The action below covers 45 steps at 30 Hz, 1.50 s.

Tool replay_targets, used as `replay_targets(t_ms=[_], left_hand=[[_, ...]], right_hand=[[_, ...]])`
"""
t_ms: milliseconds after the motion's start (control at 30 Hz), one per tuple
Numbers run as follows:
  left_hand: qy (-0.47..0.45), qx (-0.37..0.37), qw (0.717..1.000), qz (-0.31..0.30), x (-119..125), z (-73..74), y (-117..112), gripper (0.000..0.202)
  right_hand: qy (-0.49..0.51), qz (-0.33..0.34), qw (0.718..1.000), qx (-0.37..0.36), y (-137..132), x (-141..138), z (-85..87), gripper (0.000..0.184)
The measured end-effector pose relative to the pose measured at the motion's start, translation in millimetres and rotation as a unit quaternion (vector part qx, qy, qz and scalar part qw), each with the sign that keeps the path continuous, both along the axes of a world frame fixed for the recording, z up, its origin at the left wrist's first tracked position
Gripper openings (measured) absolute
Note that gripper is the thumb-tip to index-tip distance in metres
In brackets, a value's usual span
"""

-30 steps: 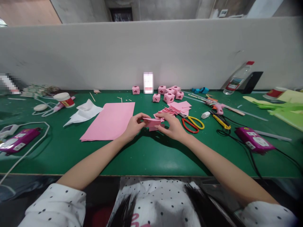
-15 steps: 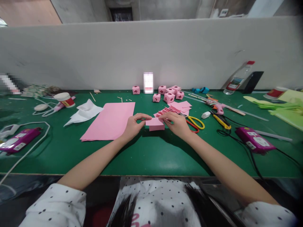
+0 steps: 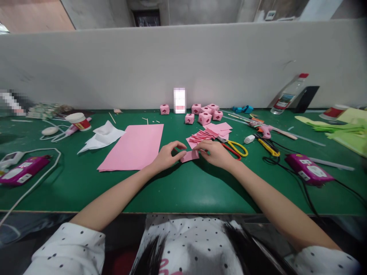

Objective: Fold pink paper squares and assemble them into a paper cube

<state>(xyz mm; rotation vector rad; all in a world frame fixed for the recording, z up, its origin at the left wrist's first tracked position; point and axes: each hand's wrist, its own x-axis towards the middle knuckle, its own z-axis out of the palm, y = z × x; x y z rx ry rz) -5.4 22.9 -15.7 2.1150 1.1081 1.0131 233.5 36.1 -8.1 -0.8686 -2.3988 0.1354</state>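
Observation:
Between my hands, low over the green table [image 3: 183,194], is a small piece of folded pink paper [image 3: 190,156]. My left hand [image 3: 169,156] pinches its left end between thumb and fingers. My right hand [image 3: 214,153] grips the right end the same way. Just behind the paper lies a pile of folded pink paper strips [image 3: 202,136], partly covered by my right hand. Scissors with red and yellow handles [image 3: 237,148] lie beside that hand. To the left of my left hand rests a stack of larger pink sheets [image 3: 134,147].
Several small pink paper cubes [image 3: 205,118] stand at the back near a lit phone [image 3: 179,100]. Crumpled white tissue [image 3: 101,136] and a paper cup [image 3: 78,121] are at left. At right lie a pink glue gun [image 3: 265,131], a purple box with cables [image 3: 309,169] and a bottle [image 3: 289,95].
The pink paper has turned and been lowered a little; its flat top panel no longer shows and one narrow face is visible. My left hand has shifted slightly right and down.

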Motion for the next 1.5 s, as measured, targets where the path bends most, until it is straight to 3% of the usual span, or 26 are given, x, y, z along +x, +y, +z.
replay_targets(t_ms=[133, 300, 400, 567, 700, 833, 967, 1133, 1333, 1500], left_hand=[[0.064, 0.044, 0.997, -0.02, 1, -2.6, -1, 0.023], [0.052, 0.019, 0.998, -0.036, 0, -2.7, -1, 0.025], [0.033, -0.004, 0.999, -0.04, 0, -2.3, -1, 0.025], [0.034, -0.01, 0.999, -0.032, 1, -3.3, 0, 0.025], [0.036, -0.006, 0.999, -0.026, 1, -3.6, -1, 0.026], [-0.01, -0.02, 1.0, 0.001, 0, -4.1, 1, 0.03], [-0.103, -0.058, 0.992, 0.044, -2, -6.5, 9, 0.042], [-0.192, -0.101, 0.974, 0.07, -1, -5.3, 12, 0.057], [-0.204, -0.066, 0.976, 0.025, -2, -3.1, 9, 0.03], [-0.195, -0.035, 0.98, 0.029, -5, -5.5, 12, 0.02]], right_hand=[[0.024, -0.048, 0.998, 0.02, 5, 3, -0.4, 0.033], [0.03, -0.22, 0.968, 0.113, 30, 27, -13.1, 0.023], [-0.003, -0.298, 0.949, 0.107, 43, 38, -25.2, 0.022], [-0.029, -0.307, 0.949, 0.065, 53, 42, -36.4, 0.027], [-0.016, -0.309, 0.948, 0.078, 55, 45, -34.2, 0.029], [0.047, -0.274, 0.955, 0.099, 48, 43, -17.3, 0.034], [0.086, -0.145, 0.978, 0.124, 24, 26, 2.4, 0.038], [0.061, -0.007, 0.991, 0.116, -3, -2, 6.4, 0.048], [0.079, 0.037, 0.991, 0.103, -11, -9, 6.7, 0.037], [0.108, 0.033, 0.988, 0.103, -13, -6, 9.3, 0.031]])
